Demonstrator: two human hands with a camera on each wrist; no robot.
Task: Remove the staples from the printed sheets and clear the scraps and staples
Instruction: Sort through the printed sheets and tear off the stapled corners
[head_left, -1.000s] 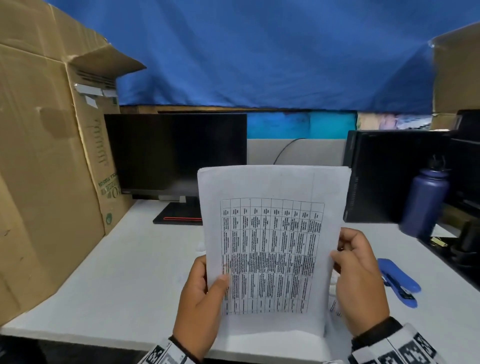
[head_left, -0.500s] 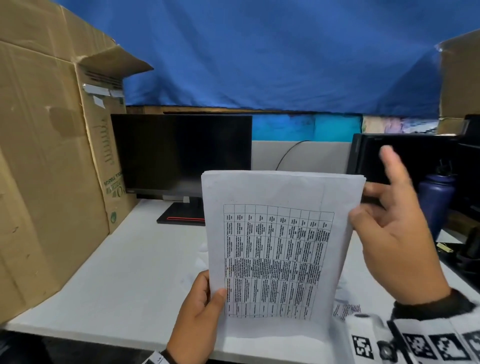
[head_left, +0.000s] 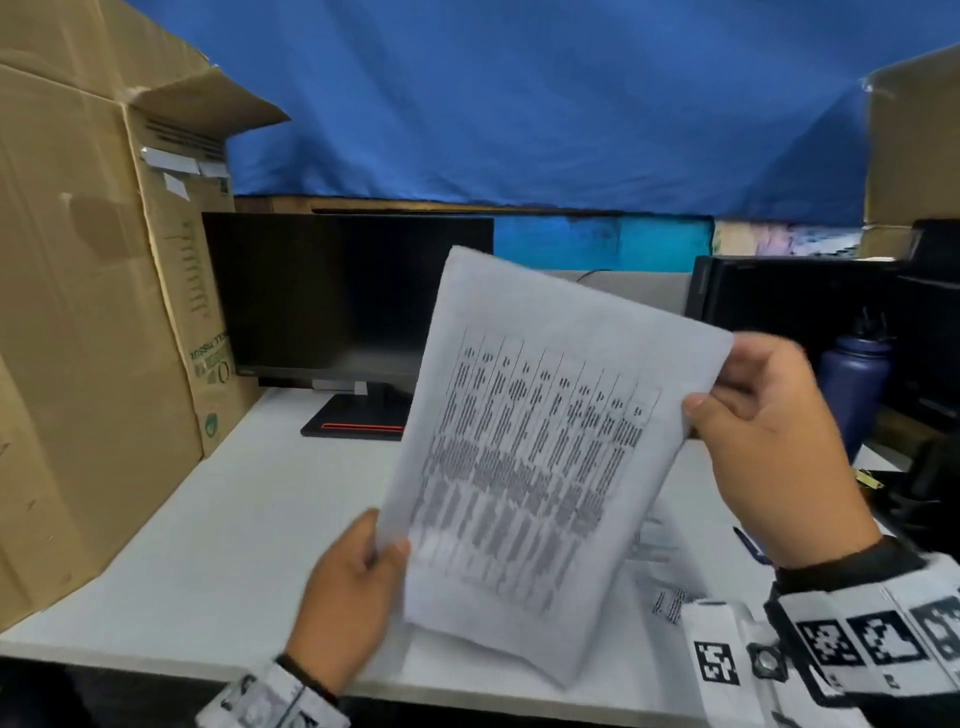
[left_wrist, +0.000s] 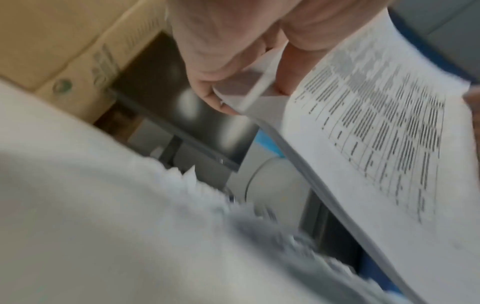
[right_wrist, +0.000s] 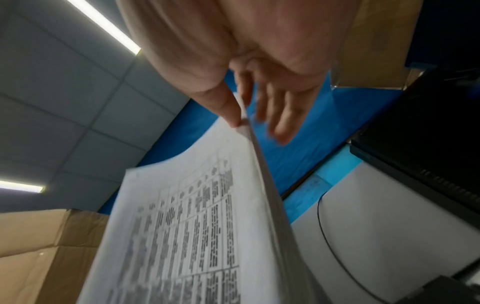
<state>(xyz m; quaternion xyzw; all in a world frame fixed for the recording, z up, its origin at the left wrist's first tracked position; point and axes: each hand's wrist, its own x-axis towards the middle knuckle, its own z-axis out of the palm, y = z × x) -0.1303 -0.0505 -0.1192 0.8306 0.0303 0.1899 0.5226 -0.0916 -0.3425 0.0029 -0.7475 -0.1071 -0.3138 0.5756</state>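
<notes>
White desk (head_left: 218, 545) below: printed sheets (head_left: 530, 457) tilt in the air, left hand (head_left: 348, 597) pinching the lower-left corner, right hand (head_left: 774, 441) the upper-right. Left wrist: thumb over that corner. Right wrist: thumb and fingers clamp the edge.

Printed sheets (head_left: 524, 457): white stack bearing a table, held tilted above the worktop (head_left: 218, 545). Torn scraps (head_left: 670, 603) lie beneath.
</notes>
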